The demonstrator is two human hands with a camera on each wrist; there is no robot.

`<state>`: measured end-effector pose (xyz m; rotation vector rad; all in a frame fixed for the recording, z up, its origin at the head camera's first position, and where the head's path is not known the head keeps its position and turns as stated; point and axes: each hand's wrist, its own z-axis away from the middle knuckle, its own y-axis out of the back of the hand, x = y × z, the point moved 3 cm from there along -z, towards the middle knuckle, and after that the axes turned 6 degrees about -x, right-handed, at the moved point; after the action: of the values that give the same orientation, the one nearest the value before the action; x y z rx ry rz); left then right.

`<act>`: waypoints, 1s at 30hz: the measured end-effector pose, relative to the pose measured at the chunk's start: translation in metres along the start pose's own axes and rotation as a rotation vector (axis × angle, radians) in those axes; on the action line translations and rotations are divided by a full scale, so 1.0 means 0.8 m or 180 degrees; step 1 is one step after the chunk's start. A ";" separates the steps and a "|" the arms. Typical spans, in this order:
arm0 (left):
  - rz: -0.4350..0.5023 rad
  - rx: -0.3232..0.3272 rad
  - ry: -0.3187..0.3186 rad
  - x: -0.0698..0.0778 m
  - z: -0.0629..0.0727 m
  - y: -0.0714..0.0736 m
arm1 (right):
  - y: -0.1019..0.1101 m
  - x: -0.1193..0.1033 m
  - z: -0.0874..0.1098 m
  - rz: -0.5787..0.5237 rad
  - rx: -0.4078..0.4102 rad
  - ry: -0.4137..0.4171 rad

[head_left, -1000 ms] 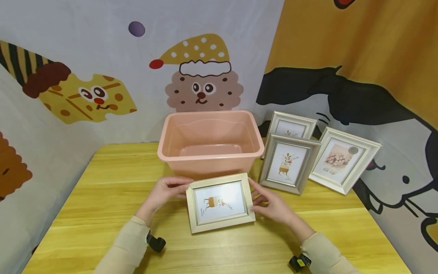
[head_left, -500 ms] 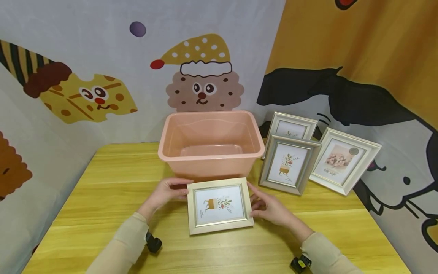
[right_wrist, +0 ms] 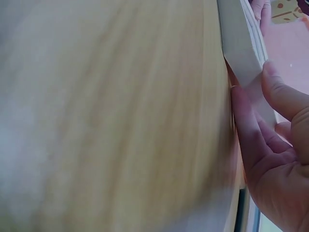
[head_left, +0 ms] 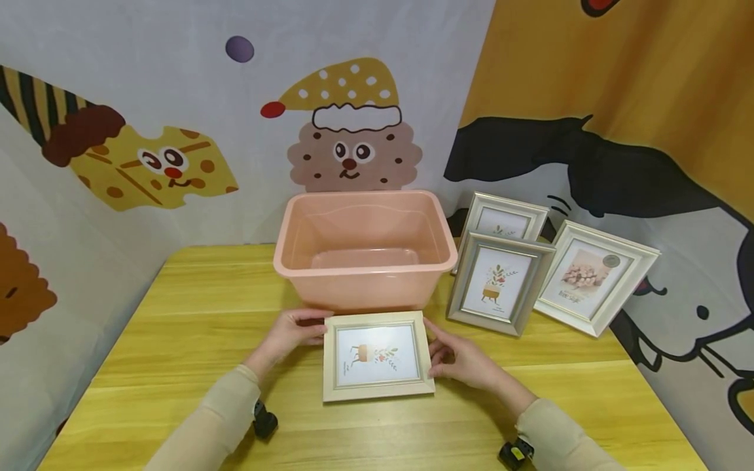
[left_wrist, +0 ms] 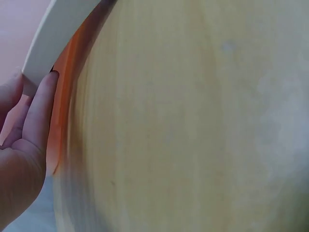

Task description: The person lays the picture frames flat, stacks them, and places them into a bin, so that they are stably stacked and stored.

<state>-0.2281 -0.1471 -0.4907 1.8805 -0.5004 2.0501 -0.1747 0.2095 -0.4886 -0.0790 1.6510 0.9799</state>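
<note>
The cream picture frame (head_left: 377, 394) lies at the lower centre of the head view, face up and nearly flat over the wooden table (head_left: 177, 333), its long sides running across the view, so that the printed plant pot is on its side with legs to the left and leaves to the right. It sits between the two hands, one at each short end. The left hand (head_left: 290, 337) pinches it at its upper left corner, and in the left wrist view thumb and finger close on the pale edge in the upper left. The right hand (head_left: 462, 356) pinches the opposite end, its fingers near the upper right corner and its thumb lower on the right edge; in the right wrist view, at the right side, the thumb meets one side of that edge and a finger the other. Most of the printed face is uncovered between the grips. Whether the whole underside touches the table cannot be told. Just above it, in the middle of the head view, stands a pink bin (head_left: 365, 288), open at the top. Right of centre, a grey picture frame (head_left: 456, 288) leans upright, partly covering a silver picture frame (head_left: 509, 201) behind it; a white picture frame (head_left: 624, 288) tilts beside them, farther right. A cartoon-printed curtain (head_left: 159, 59) fills the upper part of the view.
</note>
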 end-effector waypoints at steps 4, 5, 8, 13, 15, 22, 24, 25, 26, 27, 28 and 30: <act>-0.0035 0.0106 0.0049 -0.003 -0.002 -0.001 | 0.000 -0.001 -0.001 0.0066 -0.0020 -0.0045; -0.0044 0.0130 0.0053 -0.003 -0.002 -0.002 | 0.000 -0.001 -0.001 0.0072 -0.0017 -0.0046; -0.0057 0.0198 0.0071 -0.006 -0.004 -0.003 | 0.001 0.000 -0.002 0.0084 -0.0010 -0.0004; -0.0119 0.0296 0.0097 -0.008 -0.004 -0.005 | 0.002 0.003 -0.006 0.0098 -0.0001 0.0002; -0.0175 0.0321 0.0064 -0.007 -0.005 -0.006 | 0.002 0.003 -0.007 0.0102 0.0003 -0.0027; -0.0271 0.0337 0.0022 -0.008 -0.003 -0.007 | 0.002 0.002 -0.008 0.0053 -0.0039 -0.0127; -0.0279 0.0352 0.0048 -0.009 -0.002 -0.007 | 0.002 0.002 -0.008 0.0044 -0.0044 -0.0149; -0.0281 0.0361 0.0053 -0.009 -0.001 -0.007 | 0.002 0.002 -0.008 0.0040 -0.0043 -0.0149; -0.0281 0.0368 0.0055 -0.009 0.000 -0.007 | 0.003 0.001 -0.008 0.0033 -0.0033 -0.0144; -0.0288 0.0369 0.0056 -0.008 0.000 -0.007 | 0.003 0.000 -0.007 0.0026 -0.0022 -0.0138; -0.0296 0.0374 0.0059 -0.007 0.001 -0.006 | 0.005 -0.001 -0.007 -0.0003 -0.0010 -0.0127; -0.0304 0.0391 0.0064 -0.004 0.004 -0.007 | 0.008 -0.003 -0.004 -0.0011 0.0030 -0.0078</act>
<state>-0.2225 -0.1438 -0.4930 1.9107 -0.2795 2.0777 -0.1803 0.2106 -0.4830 -0.0631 1.6323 0.9670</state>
